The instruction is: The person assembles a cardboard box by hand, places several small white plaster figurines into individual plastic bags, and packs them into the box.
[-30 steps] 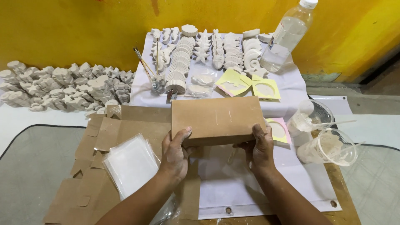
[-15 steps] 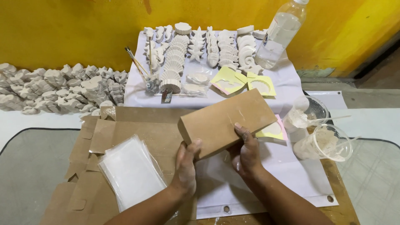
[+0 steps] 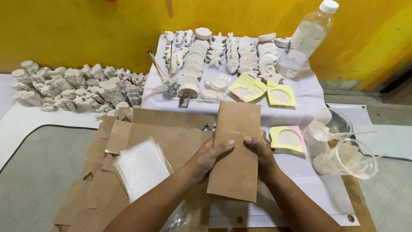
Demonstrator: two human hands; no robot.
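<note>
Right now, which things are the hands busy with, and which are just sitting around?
Busy with:
- brown cardboard piece, held upright by left hand and right hand
- flat cardboard sheets beneath

Just sitting:
- white plaster shapes
- plastic bottle
- yellow moulds
- clear cups
- clear bags

The flat brown cardboard box (image 3: 235,150) has turned: a second ago it lay with its long side across, left to right; half a second ago it was tilted, right end far; now it stands lengthwise, its short edge far. The left hand (image 3: 208,157) has shifted from the near left corner to the left long edge, the right hand (image 3: 262,154) to the right long edge.
</note>
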